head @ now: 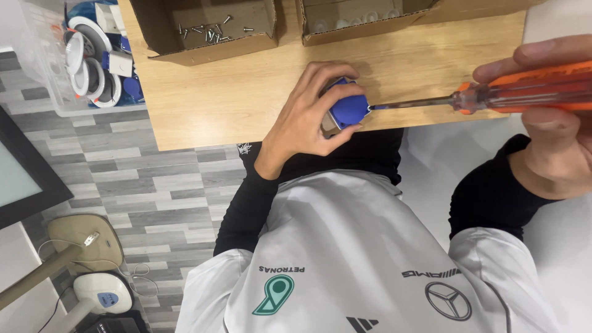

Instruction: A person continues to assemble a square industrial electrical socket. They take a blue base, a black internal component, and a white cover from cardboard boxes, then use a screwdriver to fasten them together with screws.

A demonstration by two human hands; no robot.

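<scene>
Now left hand (pixel 308 114) clasps blue part (pixel 348 110); right hand (pixel 546 123) grips screwdriver (pixel 493 95), tip touching it.

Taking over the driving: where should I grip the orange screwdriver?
Grip the screwdriver by its thick orange handle, from the right end, as the right hand does. The thin shaft points left into the blue part that the left hand steadies.

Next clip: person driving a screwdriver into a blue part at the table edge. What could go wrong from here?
1. The screwdriver tip points toward the left hand gripping the blue part; a slip could jab the fingers.
2. The part sits at the table edge, so a push might send it off.
3. Loose screws lie in an open box and could scatter if bumped.
</scene>
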